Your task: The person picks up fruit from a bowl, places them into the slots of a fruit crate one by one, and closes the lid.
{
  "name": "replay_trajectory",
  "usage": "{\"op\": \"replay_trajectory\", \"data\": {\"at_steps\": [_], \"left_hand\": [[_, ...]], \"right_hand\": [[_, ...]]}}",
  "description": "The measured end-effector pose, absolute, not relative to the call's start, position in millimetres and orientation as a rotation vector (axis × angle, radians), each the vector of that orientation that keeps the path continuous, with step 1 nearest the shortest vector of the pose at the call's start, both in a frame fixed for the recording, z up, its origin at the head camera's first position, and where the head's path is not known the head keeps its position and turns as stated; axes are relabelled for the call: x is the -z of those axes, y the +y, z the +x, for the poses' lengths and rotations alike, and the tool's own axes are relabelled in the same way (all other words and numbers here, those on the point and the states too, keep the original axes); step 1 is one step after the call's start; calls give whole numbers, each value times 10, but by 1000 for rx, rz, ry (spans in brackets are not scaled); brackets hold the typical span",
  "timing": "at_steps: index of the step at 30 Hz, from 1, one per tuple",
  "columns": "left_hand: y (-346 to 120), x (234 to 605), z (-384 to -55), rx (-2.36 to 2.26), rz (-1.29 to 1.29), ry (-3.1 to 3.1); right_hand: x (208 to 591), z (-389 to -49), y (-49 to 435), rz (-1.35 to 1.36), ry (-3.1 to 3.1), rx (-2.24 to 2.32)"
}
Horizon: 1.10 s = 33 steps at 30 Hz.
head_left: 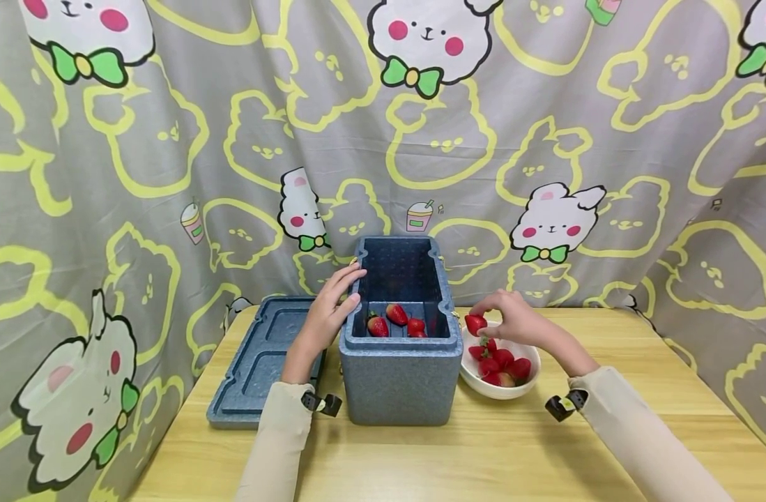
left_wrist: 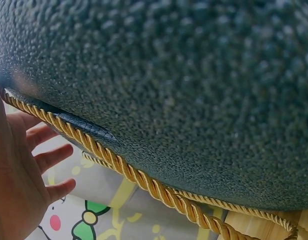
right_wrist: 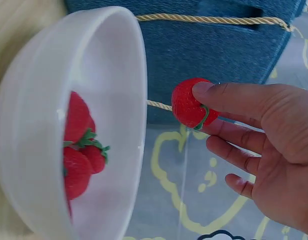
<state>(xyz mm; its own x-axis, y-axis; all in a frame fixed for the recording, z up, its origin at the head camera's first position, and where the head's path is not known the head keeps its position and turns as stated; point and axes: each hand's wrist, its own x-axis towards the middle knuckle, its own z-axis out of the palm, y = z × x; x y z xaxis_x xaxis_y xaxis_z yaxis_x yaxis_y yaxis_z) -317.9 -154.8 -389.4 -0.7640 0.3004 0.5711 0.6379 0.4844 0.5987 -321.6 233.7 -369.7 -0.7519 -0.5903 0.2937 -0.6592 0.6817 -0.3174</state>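
Between thumb and fingers, my right hand (head_left: 513,317) pinches a strawberry (right_wrist: 190,104) above the near-left rim of a white bowl (head_left: 502,392). Several more strawberries (head_left: 503,359) lie in that bowl. To its left stands a blue-grey foam box (head_left: 398,383), its top uncovered, with a few strawberries (head_left: 396,314) on its floor. My left hand (head_left: 328,307) rests on the box's left rim, fingers extended over the edge. In the left wrist view, a twisted gold cord (left_wrist: 139,175) runs along the box's side past the palm.
The box's lid (head_left: 266,355) lies on the wooden table (head_left: 383,467) to the left, partly under my left forearm. A patterned curtain (head_left: 357,139) hangs close behind the box. Gold cord (right_wrist: 209,19) also runs along the box's right side, near the bowl.
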Motion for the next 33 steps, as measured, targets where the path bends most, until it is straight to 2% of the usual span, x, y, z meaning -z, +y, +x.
{"op": "replay_trajectory", "data": {"at_steps": [33], "left_hand": [[-1549, 3876, -3179, 1173, -809, -2344]], "right_hand": [[3002, -3165, 2292, 947, -2603, -604]]}}
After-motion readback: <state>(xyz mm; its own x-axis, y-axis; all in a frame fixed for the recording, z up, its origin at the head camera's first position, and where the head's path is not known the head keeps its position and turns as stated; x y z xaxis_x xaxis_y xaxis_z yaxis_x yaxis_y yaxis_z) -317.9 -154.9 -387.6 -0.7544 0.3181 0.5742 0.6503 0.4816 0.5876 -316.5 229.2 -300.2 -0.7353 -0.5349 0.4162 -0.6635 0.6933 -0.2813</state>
